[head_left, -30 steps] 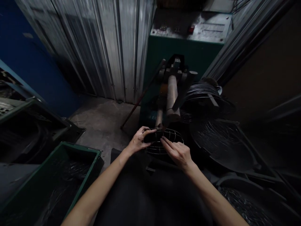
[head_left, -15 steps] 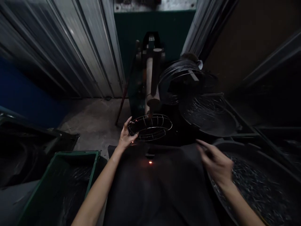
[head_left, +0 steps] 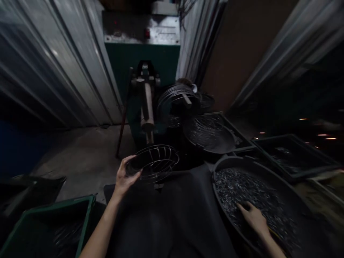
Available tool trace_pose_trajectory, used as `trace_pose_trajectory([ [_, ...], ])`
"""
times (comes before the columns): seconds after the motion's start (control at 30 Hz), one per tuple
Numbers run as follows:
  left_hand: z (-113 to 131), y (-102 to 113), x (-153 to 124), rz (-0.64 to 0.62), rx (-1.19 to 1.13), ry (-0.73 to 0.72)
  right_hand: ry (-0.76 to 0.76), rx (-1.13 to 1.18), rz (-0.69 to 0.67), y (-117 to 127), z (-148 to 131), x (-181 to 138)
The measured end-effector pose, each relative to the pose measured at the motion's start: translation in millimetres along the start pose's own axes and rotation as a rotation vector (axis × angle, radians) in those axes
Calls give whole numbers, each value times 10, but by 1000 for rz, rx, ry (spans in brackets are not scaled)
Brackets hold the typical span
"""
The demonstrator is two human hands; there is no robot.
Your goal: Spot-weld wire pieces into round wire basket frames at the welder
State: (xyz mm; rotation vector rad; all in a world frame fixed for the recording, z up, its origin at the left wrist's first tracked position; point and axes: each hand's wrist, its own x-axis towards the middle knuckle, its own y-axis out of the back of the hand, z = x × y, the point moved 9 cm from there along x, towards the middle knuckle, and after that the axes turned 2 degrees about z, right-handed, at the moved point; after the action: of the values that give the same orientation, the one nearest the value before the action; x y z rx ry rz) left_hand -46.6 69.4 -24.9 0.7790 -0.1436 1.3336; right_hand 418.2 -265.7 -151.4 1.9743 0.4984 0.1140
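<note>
My left hand [head_left: 124, 176] grips the near left rim of a round wire cage [head_left: 153, 162], held tilted just below the tip of the green machine's long arm [head_left: 147, 107]. My right hand [head_left: 253, 217] rests palm down in a large dark tub [head_left: 231, 163] filled with small metal wire pieces [head_left: 242, 186]; its fingers lie in the pieces and whether they hold any is hidden. A dark cloth [head_left: 172, 211] covers my lap between the two hands.
The green machine [head_left: 142, 61] stands against corrugated metal walls. Stacked wire rings [head_left: 177, 98] and a dark pan [head_left: 212, 138] sit right of the arm. Dark trays [head_left: 292, 154] lie far right, where sparks fly. A green crate [head_left: 53, 229] is at the lower left.
My right hand left the wire cage and swung right and down into the tub of wire pieces. The left hand kept hold of the cage. The view turned right.
</note>
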Motion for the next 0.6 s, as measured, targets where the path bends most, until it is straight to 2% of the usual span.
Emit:
trace_pose_trajectory([
  [0.07,-19,17,22,-7,16,11,58,74,118,230,-224,-115],
  [0.17,71,-8,57,-33,47,-18,251,216,275,458,-774,-403],
  [0.27,270,-49,72,-28,52,-61,555,321,308,348,-1351,-734],
  [0.33,363,-96,83,-38,60,-65,813,360,209,105,-1670,-955],
  [0.4,409,-148,98,-72,70,-68,975,376,69,-116,-1903,-1108],
  [0.5,427,-212,116,-145,96,-81,964,418,-129,-190,-2294,-1193],
  [0.6,435,-267,123,-219,134,-76,1003,490,-363,-94,-2951,-1407],
])
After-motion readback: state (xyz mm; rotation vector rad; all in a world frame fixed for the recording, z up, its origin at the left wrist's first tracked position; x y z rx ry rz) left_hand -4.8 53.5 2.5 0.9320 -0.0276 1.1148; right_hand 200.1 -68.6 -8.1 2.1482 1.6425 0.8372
